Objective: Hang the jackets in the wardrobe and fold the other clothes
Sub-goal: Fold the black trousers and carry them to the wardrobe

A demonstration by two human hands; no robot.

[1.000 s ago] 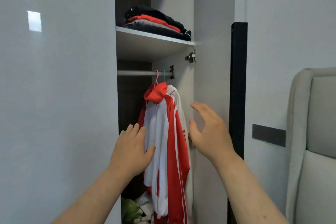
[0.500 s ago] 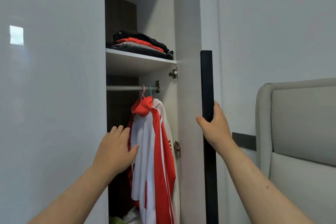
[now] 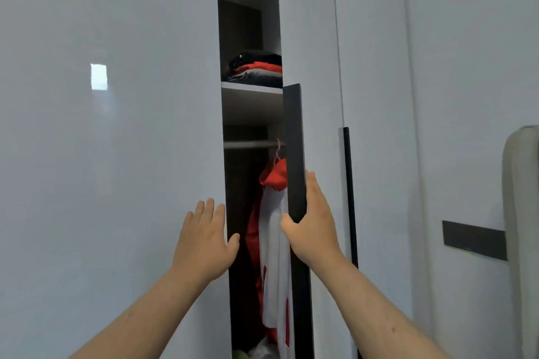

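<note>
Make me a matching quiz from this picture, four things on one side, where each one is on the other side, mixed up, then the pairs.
1. left hand
2. right hand
3. red and white jacket
4. folded clothes

A. on the upper shelf
B. hanging from the rail
C. gripping the black door strip
D. open, in front of the left door panel

Pairs: 1-D, 2-C, 3-B, 4-A

A pale grey wall [image 3: 466, 96] carries a dark rectangular plate [image 3: 474, 239] beside a padded beige headboard [image 3: 522, 213] at right, and a bright square reflection [image 3: 99, 76] sits on the glossy grey panel [image 3: 116, 169]
</note>
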